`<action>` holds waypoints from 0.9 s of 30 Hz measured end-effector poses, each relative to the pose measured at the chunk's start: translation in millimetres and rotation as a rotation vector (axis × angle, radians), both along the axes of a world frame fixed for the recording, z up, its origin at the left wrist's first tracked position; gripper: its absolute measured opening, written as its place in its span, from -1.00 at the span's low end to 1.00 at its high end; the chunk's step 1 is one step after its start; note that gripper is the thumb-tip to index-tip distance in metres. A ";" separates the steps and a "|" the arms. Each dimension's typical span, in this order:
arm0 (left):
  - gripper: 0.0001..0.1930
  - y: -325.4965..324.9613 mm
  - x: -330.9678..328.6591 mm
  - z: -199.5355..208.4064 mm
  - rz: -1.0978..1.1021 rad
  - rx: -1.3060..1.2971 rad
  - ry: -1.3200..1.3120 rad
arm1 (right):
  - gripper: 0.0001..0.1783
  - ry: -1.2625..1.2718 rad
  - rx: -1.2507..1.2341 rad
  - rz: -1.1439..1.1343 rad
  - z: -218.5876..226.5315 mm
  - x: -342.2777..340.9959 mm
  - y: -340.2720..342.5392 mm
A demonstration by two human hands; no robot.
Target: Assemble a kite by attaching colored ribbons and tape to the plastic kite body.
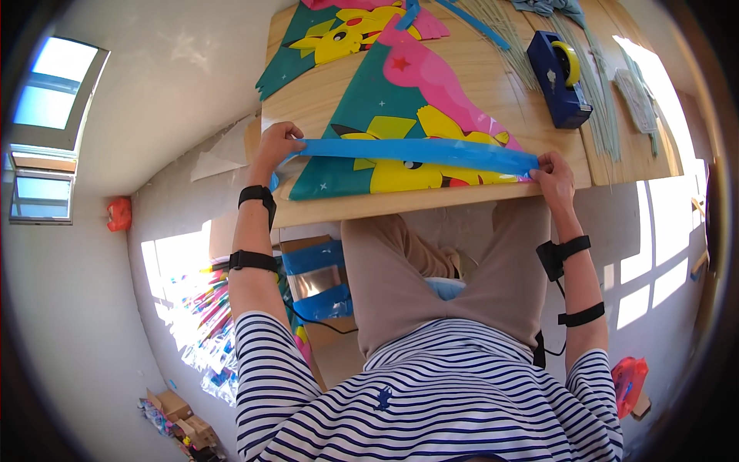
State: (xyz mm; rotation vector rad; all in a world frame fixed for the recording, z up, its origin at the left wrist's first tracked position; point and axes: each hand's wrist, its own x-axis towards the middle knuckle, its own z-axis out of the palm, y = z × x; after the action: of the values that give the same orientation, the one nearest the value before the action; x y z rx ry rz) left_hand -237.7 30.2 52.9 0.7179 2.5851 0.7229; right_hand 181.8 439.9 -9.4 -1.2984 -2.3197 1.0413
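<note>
A long, flat blue plastic strip (416, 152) is stretched between my two hands, running left to right near the table's front edge. My left hand (282, 145) pinches its left end. The right end is pinched in the fingers of my right hand (554, 179). Beneath the strip lies a triangular printed sheet (446, 100), green and pink with a yellow cartoon figure. The strip crosses over the figure and hides part of it. Farther back lies a similar printed sheet (331, 46), with a blue strip piece (409, 14) beside the pink part.
A blue tape dispenser (556, 91) with a yellow-cored roll stands at the right of the wooden table (508, 92). Thin pale rods (604, 108) and a clear plastic box (635, 100) lie beyond it. Below the table are a blue-taped cardboard box (327, 302) and colourful packets (212, 331).
</note>
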 end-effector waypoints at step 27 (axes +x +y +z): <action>-0.80 -51.0 43.8 70.9 -0.006 0.121 -0.435 | -0.68 0.047 -0.081 0.014 -4.5 2.2 5.6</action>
State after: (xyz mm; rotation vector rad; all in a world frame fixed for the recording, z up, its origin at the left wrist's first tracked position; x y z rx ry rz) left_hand -193.9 -20.7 123.8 0.5308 2.1583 0.9252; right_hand 184.0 445.4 -14.0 -1.2736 -2.2770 1.1691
